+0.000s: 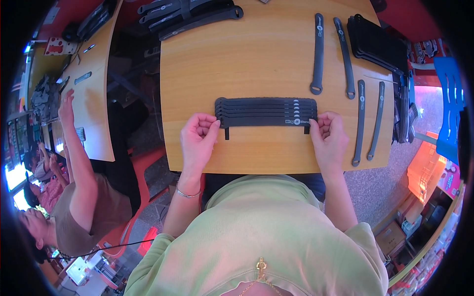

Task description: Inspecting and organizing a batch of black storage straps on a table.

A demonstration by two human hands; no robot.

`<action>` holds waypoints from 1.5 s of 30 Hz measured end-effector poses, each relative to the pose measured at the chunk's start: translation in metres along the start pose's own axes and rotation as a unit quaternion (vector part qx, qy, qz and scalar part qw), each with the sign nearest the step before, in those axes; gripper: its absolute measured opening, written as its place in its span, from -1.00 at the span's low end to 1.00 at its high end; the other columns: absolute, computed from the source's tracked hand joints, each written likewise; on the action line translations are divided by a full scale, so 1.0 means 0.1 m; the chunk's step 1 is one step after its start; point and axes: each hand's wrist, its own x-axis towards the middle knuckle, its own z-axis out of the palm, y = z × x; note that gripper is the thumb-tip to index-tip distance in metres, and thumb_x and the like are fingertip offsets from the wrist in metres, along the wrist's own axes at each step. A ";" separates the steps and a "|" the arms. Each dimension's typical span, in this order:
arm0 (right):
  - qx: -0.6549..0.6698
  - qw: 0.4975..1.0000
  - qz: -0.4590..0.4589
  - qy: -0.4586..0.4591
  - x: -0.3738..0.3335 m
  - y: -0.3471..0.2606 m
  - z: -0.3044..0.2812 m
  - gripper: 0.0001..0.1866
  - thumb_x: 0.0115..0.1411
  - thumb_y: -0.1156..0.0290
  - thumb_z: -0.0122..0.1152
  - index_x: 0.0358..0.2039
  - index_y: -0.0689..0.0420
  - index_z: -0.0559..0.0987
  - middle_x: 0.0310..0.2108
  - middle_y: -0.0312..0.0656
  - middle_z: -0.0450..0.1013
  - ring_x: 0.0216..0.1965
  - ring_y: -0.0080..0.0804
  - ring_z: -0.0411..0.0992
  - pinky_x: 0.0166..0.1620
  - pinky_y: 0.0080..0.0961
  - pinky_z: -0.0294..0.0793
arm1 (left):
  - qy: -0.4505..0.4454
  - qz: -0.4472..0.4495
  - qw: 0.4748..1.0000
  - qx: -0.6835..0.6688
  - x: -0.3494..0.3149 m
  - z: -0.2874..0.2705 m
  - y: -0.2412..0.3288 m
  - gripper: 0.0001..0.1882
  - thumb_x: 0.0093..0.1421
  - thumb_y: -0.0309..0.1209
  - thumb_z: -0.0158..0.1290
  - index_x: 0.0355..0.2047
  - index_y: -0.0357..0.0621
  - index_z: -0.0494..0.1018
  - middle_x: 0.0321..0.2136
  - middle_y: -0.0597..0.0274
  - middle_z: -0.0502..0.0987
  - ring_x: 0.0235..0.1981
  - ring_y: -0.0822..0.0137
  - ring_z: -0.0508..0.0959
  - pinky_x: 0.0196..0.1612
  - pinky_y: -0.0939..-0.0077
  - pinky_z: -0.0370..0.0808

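Note:
A fanned stack of dark grey straps point(266, 112) lies across the wooden table in front of me, each strap's edge showing a little below the one above. White print marks their right part. Two short black tabs point(227, 133) stick out below the stack, one near each end. My left hand point(198, 140) pinches the stack's left end between thumb and fingers. At the right end, my right hand point(330, 139) closes thumb and fingertips on the corner. The undersides of the straps are hidden.
Single grey straps with looped ends point(318, 54) lie on the table's right side. Near the far right corner sits a pile of black straps point(377, 42); bundled straps point(190, 18) rest at the far left. Leftward, a co-worker point(91, 207) sits at another table point(96, 118).

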 end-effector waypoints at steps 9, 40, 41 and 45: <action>-0.014 1.000 -0.017 0.009 -0.01 0.01 0.03 -0.67 0.02 0.57 0.26 -0.20 0.17 0.37 -0.59 -0.30 0.32 -0.63 -0.62 0.26 -0.55 -0.68 0.30 | 0.005 0.008 1.000 0.007 0.00 0.01 -0.02 -0.93 0.08 -0.59 0.09 -0.41 -0.27 0.41 -0.61 0.40 0.43 -0.66 0.67 0.36 -0.62 0.81 0.29; -0.154 0.984 -0.048 -0.081 1.60 -0.25 0.29 -0.58 -0.01 0.44 0.27 -0.11 0.24 0.43 -0.44 -0.10 0.51 -0.40 -0.26 0.50 -0.29 -0.41 0.47 | -0.035 0.154 0.985 -0.064 -0.23 0.04 0.11 -0.78 0.10 -0.63 0.05 -0.21 -0.25 0.34 -0.29 0.31 0.32 -0.57 0.69 0.35 -0.55 0.86 0.25; -0.153 0.983 -0.050 -0.082 1.58 -0.32 0.27 -0.58 -0.01 0.44 0.27 -0.11 0.24 0.43 -0.44 -0.10 0.51 -0.40 -0.26 0.50 -0.29 -0.41 0.47 | -0.032 0.155 0.985 -0.065 -0.25 0.08 0.16 -0.78 0.10 -0.63 0.05 -0.21 -0.25 0.34 -0.29 0.31 0.32 -0.57 0.69 0.35 -0.55 0.86 0.25; 0.078 0.967 -0.019 -0.243 1.23 -0.86 0.15 -0.70 0.06 0.45 0.21 -0.19 0.26 0.47 -0.51 -0.26 0.45 -0.50 -0.57 0.44 -0.42 -0.63 0.42 | -0.100 0.161 0.980 -0.063 -0.29 0.09 0.32 -0.57 0.14 -0.64 0.00 0.03 -0.28 0.23 -0.07 0.14 0.36 -0.40 0.64 0.43 -0.36 0.82 0.35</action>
